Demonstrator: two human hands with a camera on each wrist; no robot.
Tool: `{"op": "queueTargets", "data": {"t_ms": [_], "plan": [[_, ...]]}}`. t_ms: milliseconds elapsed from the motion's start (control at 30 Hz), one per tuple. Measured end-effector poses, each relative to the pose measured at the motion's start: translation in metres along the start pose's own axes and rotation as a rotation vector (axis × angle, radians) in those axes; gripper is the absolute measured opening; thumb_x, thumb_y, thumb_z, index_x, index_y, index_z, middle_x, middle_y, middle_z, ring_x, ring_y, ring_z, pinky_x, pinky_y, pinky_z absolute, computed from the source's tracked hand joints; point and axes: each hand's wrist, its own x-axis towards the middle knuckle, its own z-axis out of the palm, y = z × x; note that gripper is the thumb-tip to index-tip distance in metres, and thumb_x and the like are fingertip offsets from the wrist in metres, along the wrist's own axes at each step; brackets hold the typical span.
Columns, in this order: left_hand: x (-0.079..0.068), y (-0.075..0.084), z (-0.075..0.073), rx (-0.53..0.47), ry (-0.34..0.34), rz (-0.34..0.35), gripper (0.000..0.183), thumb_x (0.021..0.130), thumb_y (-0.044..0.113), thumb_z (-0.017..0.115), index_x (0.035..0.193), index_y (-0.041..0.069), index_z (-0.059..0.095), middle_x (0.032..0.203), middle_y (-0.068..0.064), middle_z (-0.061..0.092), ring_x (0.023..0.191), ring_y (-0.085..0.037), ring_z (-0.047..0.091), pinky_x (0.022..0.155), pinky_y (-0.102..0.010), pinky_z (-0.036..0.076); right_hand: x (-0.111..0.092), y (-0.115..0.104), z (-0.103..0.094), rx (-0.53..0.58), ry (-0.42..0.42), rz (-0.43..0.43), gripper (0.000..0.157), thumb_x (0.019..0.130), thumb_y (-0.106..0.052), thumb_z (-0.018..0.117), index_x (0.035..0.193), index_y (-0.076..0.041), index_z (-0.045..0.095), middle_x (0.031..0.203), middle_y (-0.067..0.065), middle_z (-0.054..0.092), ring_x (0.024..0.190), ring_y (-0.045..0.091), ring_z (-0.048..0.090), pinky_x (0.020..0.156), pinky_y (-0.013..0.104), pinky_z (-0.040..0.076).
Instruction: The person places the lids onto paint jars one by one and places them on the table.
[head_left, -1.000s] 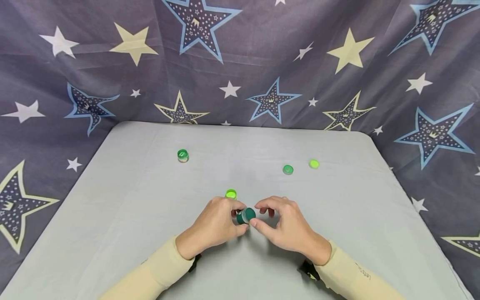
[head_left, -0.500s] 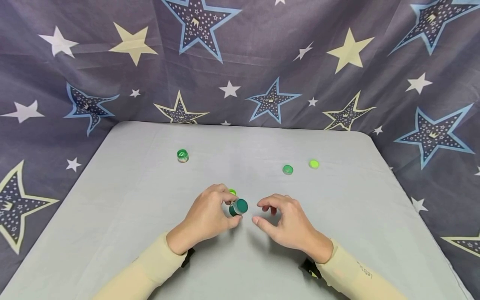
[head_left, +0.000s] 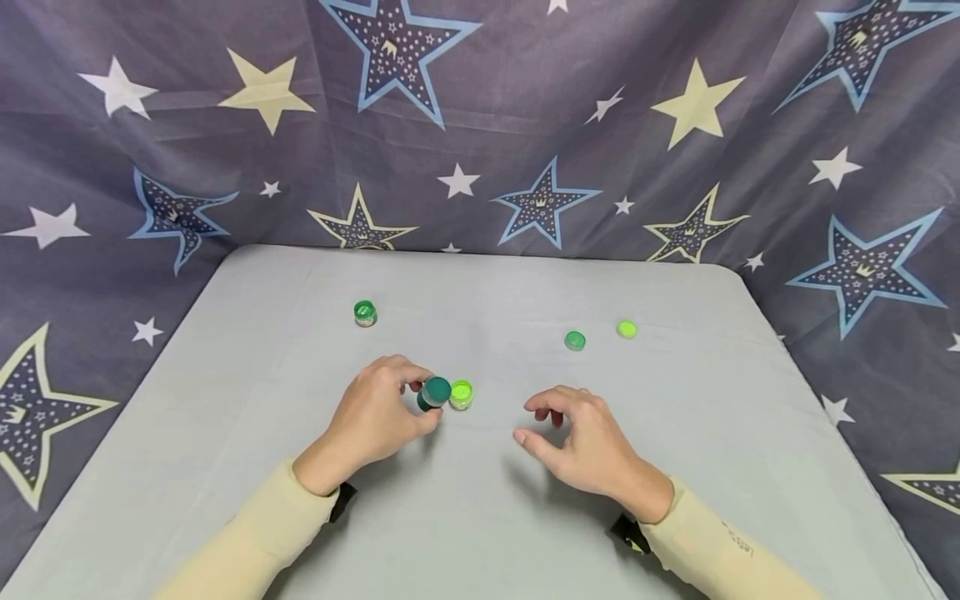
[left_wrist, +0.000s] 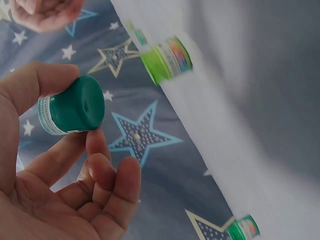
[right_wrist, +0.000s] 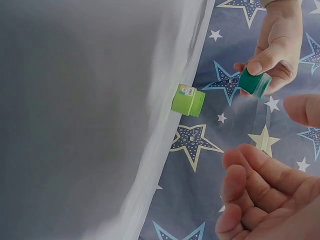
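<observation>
i pinch the dark green jar [head_left: 434,392] in my left hand [head_left: 378,412], thumb on one side and fingers on the other. the jar is raised off the bench [head_left: 480,517], and its underside shows in the left wrist view. it leans a little, its teal top turned up toward me, with a clear band just below that top.

just to the right of it stands the lime green jar [head_left: 461,396], upright on the bench. from my head the two look almost in contact, but both wrist views show a gap between them. a printed label wraps the lime jar's side.

my right hand [head_left: 581,437] is relaxed over the bench to the right, its fingers loosely bent, thumb and fingertips spread well apart. its shadow falls on the pale cloth below.

farther off, on the left, a mid green jar [head_left: 365,314] stands upright. beyond my right hand lie two small lids, a green lid [head_left: 575,341] and, just beside it to the right and slightly farther away, a lime lid [head_left: 627,329].

cream sleeves [head_left: 247,533] cover my forearms. behind the bench hangs a dark curtain [head_left: 517,108] printed with stars.
</observation>
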Motion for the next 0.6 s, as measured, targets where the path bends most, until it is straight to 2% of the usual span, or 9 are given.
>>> {"op": "queueTargets", "data": {"t_ms": [267,433,600], "plan": [[0.002,-0.021,-0.014,0.020,0.032,-0.032,0.025,0.072,0.013,0.086,0.096,0.014,0.079,0.092,0.000,0.070,0.083,-0.026,0.060,0.072,-0.038,0.047,0.000,0.005,-0.003,0.007,-0.011,0.015,0.022,0.083,-0.027,0.083,0.099,-0.013,0.075,0.085,-0.003,0.068,0.069,0.021,0.059,0.063,0.038,0.048],[0.004,-0.034,-0.024,0.045,0.029,-0.071,0.023,0.074,0.011,0.084,0.097,0.013,0.078,0.091,-0.002,0.070,0.082,-0.025,0.058,0.071,-0.039,0.046,0.000,0.009,-0.005,-0.017,-0.007,0.020,0.022,0.084,-0.027,0.082,0.099,-0.012,0.075,0.085,-0.002,0.068,0.071,0.020,0.059,0.068,0.038,0.047],[0.007,-0.048,-0.033,0.059,0.002,-0.127,0.019,0.076,0.012,0.083,0.095,0.014,0.077,0.088,-0.001,0.069,0.074,-0.020,0.055,0.064,-0.035,0.044,-0.001,0.013,-0.007,-0.061,0.000,0.024,0.025,0.084,-0.029,0.083,0.100,-0.012,0.075,0.091,-0.002,0.072,0.076,0.019,0.061,0.075,0.035,0.046]]}}
